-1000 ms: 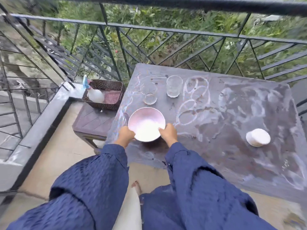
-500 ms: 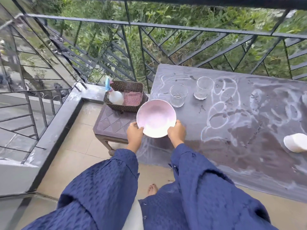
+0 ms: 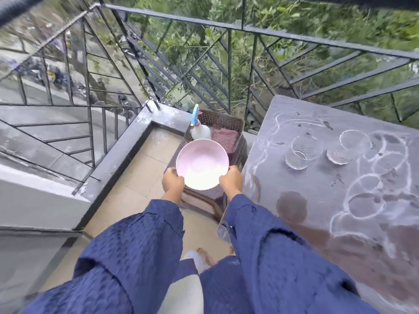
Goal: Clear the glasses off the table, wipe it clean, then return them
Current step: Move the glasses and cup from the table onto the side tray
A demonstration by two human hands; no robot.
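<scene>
- Grey table (image 3: 283, 177) with a flat stone-like top fills the view from 1 to 5 o'clock; white ring marks and smears cover it, with a dark damp patch near its 8 o'clock corner.
- Black metal railing (image 3: 229, 64) runs across from 9 to 2 o'clock, with green leaves behind it.
- Dark low wooden stool (image 3: 204, 200) stands just beside the table's 9 o'clock edge.
- Pink round bowl (image 3: 202, 164) is held over the stool, clear of the table.
- Brown woven basket (image 3: 226, 123) sits on the stool at the bowl's 12 o'clock, with a pink cloth (image 3: 224, 137) inside.
- Two clear drinking glasses (image 3: 303, 151) stand upright and near each other at the table's 11 o'clock corner, with no hand on them.
- Left hand (image 3: 173, 181) grips the bowl's rim at 8 o'clock, fingers curled round it.
- Right hand (image 3: 231, 181) grips the rim at 4 o'clock, fingers likewise curled.
- White spray bottle (image 3: 199, 130) with a blue trigger stands at the basket's 9 o'clock end.
</scene>
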